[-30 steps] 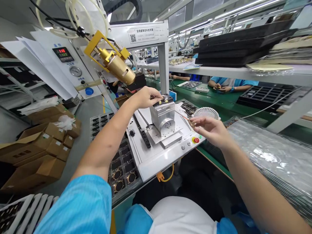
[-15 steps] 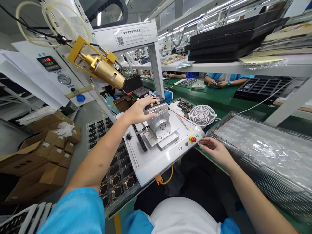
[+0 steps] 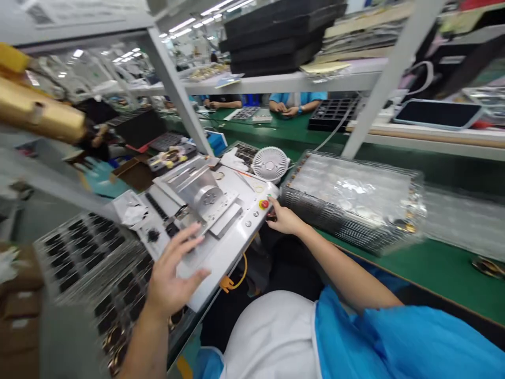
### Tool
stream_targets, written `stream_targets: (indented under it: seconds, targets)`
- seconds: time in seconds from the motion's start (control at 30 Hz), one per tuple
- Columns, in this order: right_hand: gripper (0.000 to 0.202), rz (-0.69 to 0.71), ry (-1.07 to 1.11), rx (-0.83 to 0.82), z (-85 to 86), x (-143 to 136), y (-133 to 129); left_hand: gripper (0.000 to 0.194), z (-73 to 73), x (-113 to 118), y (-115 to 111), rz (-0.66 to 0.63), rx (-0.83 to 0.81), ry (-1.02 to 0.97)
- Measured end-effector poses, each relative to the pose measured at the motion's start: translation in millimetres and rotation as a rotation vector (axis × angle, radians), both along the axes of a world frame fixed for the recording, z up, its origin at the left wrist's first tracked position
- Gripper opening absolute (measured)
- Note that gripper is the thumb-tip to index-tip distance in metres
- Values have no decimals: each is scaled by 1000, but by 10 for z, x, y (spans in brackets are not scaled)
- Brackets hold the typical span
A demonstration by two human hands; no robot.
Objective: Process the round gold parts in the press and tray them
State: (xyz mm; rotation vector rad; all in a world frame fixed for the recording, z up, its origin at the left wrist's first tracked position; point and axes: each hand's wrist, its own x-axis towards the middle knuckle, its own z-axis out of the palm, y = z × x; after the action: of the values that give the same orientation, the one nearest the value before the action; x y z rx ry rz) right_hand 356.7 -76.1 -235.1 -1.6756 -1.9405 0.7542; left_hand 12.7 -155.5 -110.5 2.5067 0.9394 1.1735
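My left hand [image 3: 173,276] is open with fingers spread, holding nothing, near the front left of the machine's white base [image 3: 232,245]. Behind its fingertips lies the metal fixture [image 3: 205,197], a silver block with a round end on a flat plate. My right hand [image 3: 286,218] is at the base's right corner. Its index finger touches the green button [image 3: 269,196], beside the red emergency stop button [image 3: 264,204]. The other fingers are bent below the panel edge and partly hidden. Beyond the fixture, a blurred holder [image 3: 172,158] carries yellow parts and a gold ring.
The gold dispensing head [image 3: 39,110] hangs at upper left. A white fan [image 3: 270,164] and stacked clear trays [image 3: 355,195] stand to the right. Black part trays [image 3: 79,247] lie left of the machine. Co-workers' hands [image 3: 286,109] show across the green bench.
My left hand has left the top of the fixture and drawn back toward me. My right index finger has reached the green button. The fixture sits turned differently, and the view has swung right.
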Motion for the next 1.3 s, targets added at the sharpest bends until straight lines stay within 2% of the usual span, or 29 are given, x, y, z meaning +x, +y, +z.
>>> stream_targets:
  seconds: [0.1, 0.17, 0.23, 0.3, 0.4, 0.47, 0.6, 0.7, 0.77, 0.8, 0.87, 0.93, 1.0, 1.07, 1.13, 1.3]
  targets:
    - [94, -29, 48, -2, 29, 79, 46, 45, -667, 116, -237, 28, -292, -147]
    - [84, -30, 70, -7, 57, 125, -8, 42, -1024, 261, -364, 68, -523, -224]
    - [71, 12, 154, -22, 67, 102, -166, 42, -1262, 435, -470, 75, -742, -333]
    - [69, 119, 377, -22, 40, -10, -406, 44, -1387, 612, -540, 55, -907, -489]
    - [84, 275, 753, 37, -62, -272, -782, 48, -1431, 847, -557, -5, -1033, -749]
    - [89, 285, 844, 98, -135, -431, -958, 50, -1414, 969, -524, -65, -1070, -877]
    - [83, 226, 807, 239, -175, -567, -1080, 50, -1375, 1131, -436, -160, -1100, -998]
    - [74, 279, 637, 329, -10, -419, -1097, 51, -1381, 1176, -410, -160, -1108, -1005]
    - [66, 306, 477, 337, 214, -136, -1128, 51, -1406, 1156, -421, -122, -1115, -985]
    - [61, 265, 382, 313, 350, 68, -1155, 51, -1424, 1130, -433, -96, -1124, -967]
    - [40, -28, 135, 226, 635, 579, -1230, 50, -1468, 1054, -461, -51, -1145, -935]
    - [28, -432, -160, 63, 876, 1151, -1329, 48, -1519, 973, -484, -25, -1156, -924]
    - [27, -614, -266, 16, 1021, 1671, -1437, 46, -1564, 915, -494, -18, -1147, -927]
    - [26, -689, -308, -29, 1056, 2056, -1530, 46, -1589, 894, -495, -25, -1133, -916]
    - [27, -681, -303, -60, 1009, 2294, -1583, 47, -1587, 902, -495, -38, -1126, -892]
    - [31, -576, -253, -40, 826, 2585, -1535, 47, -1546, 906, -531, -71, -1153, -871]
